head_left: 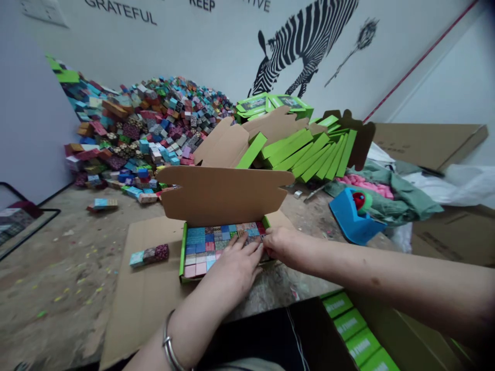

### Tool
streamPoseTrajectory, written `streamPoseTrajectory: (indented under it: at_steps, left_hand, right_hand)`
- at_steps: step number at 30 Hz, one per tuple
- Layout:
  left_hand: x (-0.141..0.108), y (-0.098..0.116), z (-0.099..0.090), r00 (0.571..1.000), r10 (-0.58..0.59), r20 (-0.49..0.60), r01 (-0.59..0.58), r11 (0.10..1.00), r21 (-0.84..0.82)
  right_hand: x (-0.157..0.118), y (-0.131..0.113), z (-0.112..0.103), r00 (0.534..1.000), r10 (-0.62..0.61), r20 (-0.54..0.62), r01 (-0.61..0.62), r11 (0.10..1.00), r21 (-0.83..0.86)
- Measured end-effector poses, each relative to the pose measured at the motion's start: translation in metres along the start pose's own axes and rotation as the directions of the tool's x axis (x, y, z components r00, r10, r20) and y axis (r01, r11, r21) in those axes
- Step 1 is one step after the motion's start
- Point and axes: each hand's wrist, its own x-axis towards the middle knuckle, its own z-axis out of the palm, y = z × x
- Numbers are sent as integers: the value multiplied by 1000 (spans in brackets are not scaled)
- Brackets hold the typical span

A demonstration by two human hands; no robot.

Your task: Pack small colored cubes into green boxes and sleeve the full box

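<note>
An open cardboard box with green sides lies in front of me, its brown lid raised at the back. Rows of small patterned paper-covered blocks in blue, pink, grey and dark red fill it. My left hand rests flat on the blocks at the right half, fingers spread. At the box's right edge my right hand has its fingers curled and pressed together against the end blocks; what they pinch is hidden. Left of the box, a short row of similar blocks lies on a cardboard sheet.
A large heap of small blocks rises at the back left. Behind the lid lean several green folded boxes. A blue tape dispenser stands at the right. Packed green boxes sit in a carton at lower right.
</note>
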Motion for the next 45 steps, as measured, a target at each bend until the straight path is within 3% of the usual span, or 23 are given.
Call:
streamPoseTrajectory:
  at_steps: [4, 8, 11, 15, 17, 19, 21, 23, 26, 29, 32, 37, 45]
  left_hand:
    - [0, -1, 1, 1000, -13, -22, 12, 1000, -11]
    - [-1, -1, 0, 1000, -10, -17, 10, 1000, -14]
    - [-3, 1, -5, 1000, -19, -6, 19, 1000, -17]
    - [-3, 5, -12, 999, -33, 22, 33, 999, 7]
    - [-2, 6, -13, 999, -25, 27, 24, 999, 45]
    - [0, 7, -12, 999, -21, 25, 19, 997, 79]
    - [2, 6, -13, 999, -15, 29, 12, 995, 96]
    - [4, 6, -17, 999, -7, 49, 2, 995, 97]
    - [12, 8, -28, 998, 18, 62, -21, 999, 46]
    - [26, 13, -35, 996, 73, 52, -65, 988, -137]
    - [41, 16, -34, 998, -16, 66, 35, 957, -288]
    - [55, 15, -29, 980, -169, 100, 194, 910, -365]
    - [80, 10, -36, 918, -226, 326, 352, 844, -404]
  right_hand:
    - [-5, -3, -3, 995, 8, 98, 2, 995, -96]
    - [-17, -1, -2, 999, 9, 37, -6, 997, -78]
    - [-31, 7, 3, 990, 64, -126, -55, 996, 76]
    - [-49, 19, 15, 915, 285, -286, -192, 930, 313]
    - [-55, 20, 24, 887, 397, -237, -254, 847, 467]
    - [-57, 19, 32, 879, 465, -104, -308, 720, 621]
    - [-57, 15, 38, 894, 449, 15, -321, 615, 720]
    - [-54, 13, 42, 918, 392, 60, -291, 563, 773]
    - [-52, 15, 44, 937, 347, 41, -236, 541, 807]
    - [-51, 20, 49, 941, 338, -8, -199, 574, 794]
    - [-52, 25, 54, 945, 323, -46, -170, 607, 776]
    - [-52, 28, 59, 951, 297, -83, -115, 592, 798]
    - [-59, 26, 54, 957, 277, -83, -104, 597, 796]
